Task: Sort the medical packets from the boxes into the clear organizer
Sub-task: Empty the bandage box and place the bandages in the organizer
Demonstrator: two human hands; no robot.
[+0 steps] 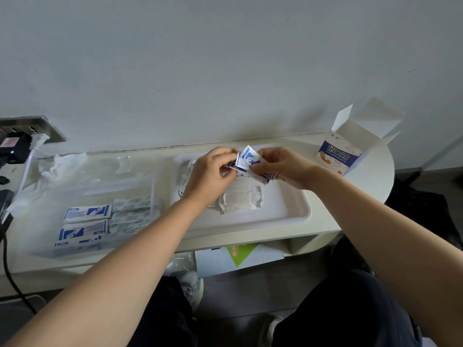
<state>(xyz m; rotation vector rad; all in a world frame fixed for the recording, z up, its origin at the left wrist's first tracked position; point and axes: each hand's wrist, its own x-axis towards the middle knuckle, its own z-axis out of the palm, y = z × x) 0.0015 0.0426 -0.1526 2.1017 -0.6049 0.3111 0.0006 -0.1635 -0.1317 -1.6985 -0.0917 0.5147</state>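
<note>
My left hand (pixel 213 171) and my right hand (pixel 280 166) meet above the white tray (pixel 283 209), and both pinch a small bunch of blue-and-white packets (pixel 248 160). More clear-wrapped packets (pixel 240 201) lie in the tray under my hands. The clear organizer (pixel 95 196) sits to the left on the table, with blue-and-white packets (pixel 85 221) and pale green-printed packets (pixel 132 211) stacked in its near compartments. An opened blue-and-white box (pixel 338 154) stands at the right, its flaps up.
A wall rises right behind the white table (pixel 360 196). At the far left are a power strip (pixel 30 131), a white plug and cables. Crumpled clear wrap (pixel 62 166) lies behind the organizer. A green-and-white box (pixel 240 254) sits on the shelf below.
</note>
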